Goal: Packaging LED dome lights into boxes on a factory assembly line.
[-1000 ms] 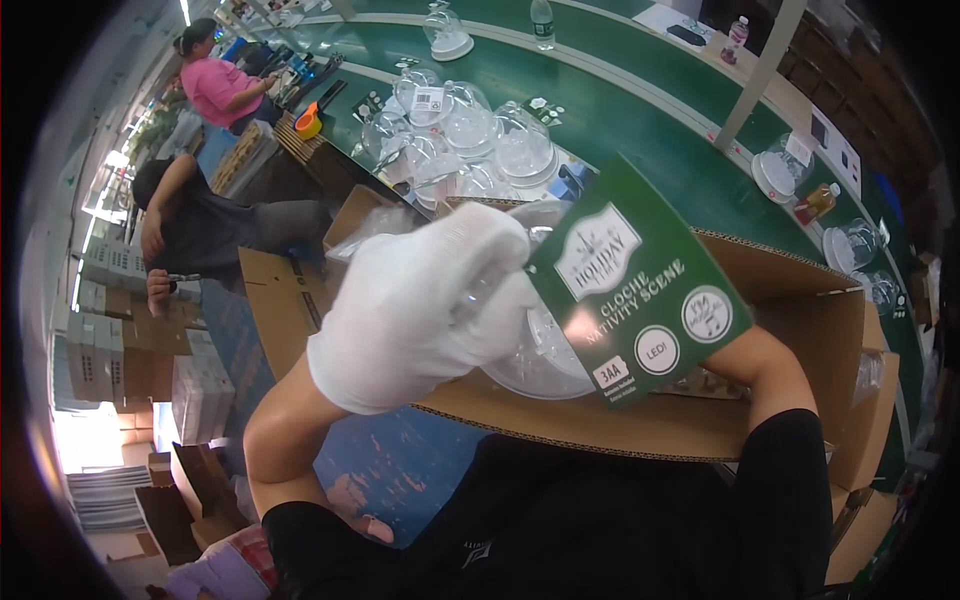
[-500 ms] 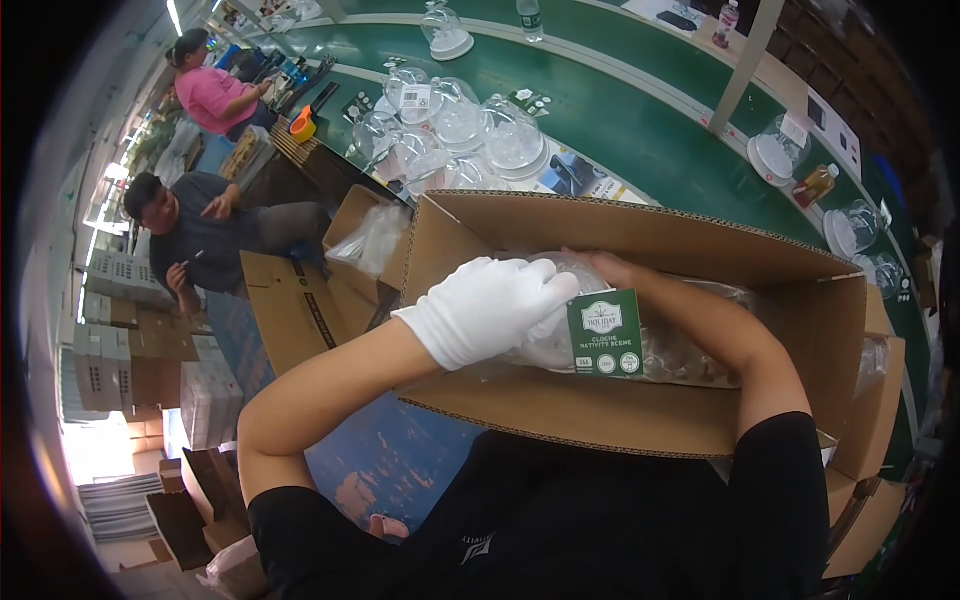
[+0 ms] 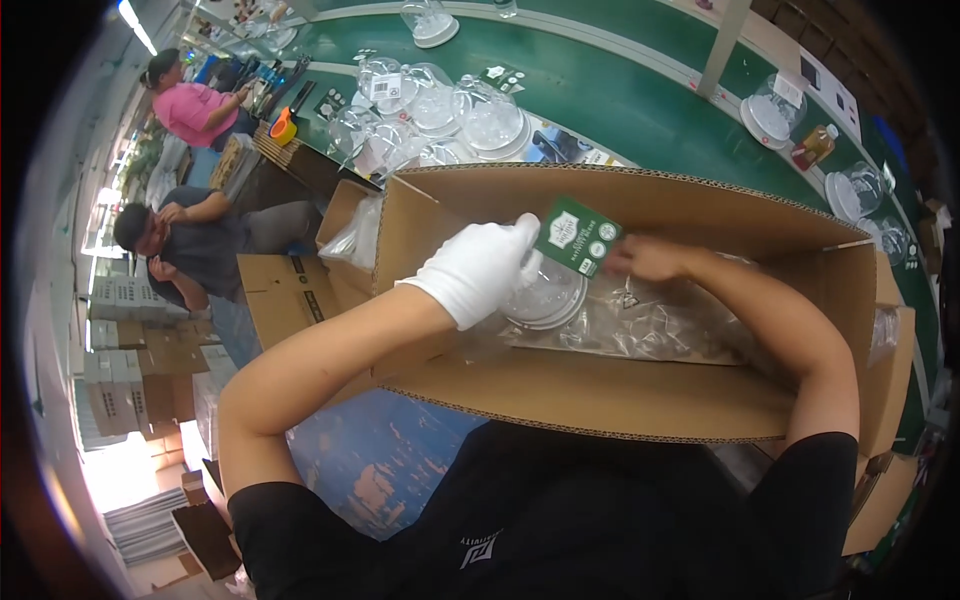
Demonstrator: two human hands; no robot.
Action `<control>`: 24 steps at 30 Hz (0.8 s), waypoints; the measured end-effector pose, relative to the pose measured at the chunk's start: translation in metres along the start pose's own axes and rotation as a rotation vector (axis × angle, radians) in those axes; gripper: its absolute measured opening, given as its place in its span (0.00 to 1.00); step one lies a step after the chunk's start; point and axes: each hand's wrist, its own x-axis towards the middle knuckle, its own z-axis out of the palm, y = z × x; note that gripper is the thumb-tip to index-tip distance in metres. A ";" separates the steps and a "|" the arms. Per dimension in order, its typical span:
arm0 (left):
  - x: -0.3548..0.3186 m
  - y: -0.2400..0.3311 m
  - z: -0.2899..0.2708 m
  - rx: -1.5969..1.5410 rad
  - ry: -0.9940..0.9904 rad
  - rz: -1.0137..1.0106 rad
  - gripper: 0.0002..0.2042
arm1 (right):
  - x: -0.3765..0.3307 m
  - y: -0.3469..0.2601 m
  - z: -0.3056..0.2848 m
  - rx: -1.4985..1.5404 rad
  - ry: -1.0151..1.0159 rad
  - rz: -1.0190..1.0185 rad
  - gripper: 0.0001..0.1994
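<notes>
The left hand [image 3: 470, 272] wears a white glove [image 3: 455, 285], plain and matte, of thin cloth that covers the fingers and ends in a neat edge at the wrist. The right hand [image 3: 650, 258] is bare. Both forearms are bare up to the short sleeves [image 3: 290, 535] of a black shirt [image 3: 590, 510], loose and plain, with soft folds. On its front, left of the middle, sits a small pale angular logo [image 3: 478, 552] with tiny lettering beside it.

At the centre, the clear plastic dome [image 3: 545, 297] looks smooth and glossy. The carton [image 3: 600, 400] is matt cardboard, the glove [image 3: 462, 270] matt cloth.
</notes>
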 end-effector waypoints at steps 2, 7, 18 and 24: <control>0.006 0.000 -0.003 0.029 -0.020 0.013 0.09 | -0.004 0.017 0.016 -0.084 -0.004 -0.205 0.22; 0.001 -0.005 -0.004 0.083 -0.017 -0.008 0.09 | -0.022 -0.021 0.009 -0.590 -0.106 0.087 0.11; 0.001 0.001 -0.002 0.037 -0.024 -0.042 0.08 | -0.019 -0.072 0.012 -0.685 -0.271 0.077 0.12; 0.002 0.005 -0.012 -0.261 -0.086 -0.086 0.10 | 0.006 0.004 0.038 -0.660 -0.202 -0.292 0.17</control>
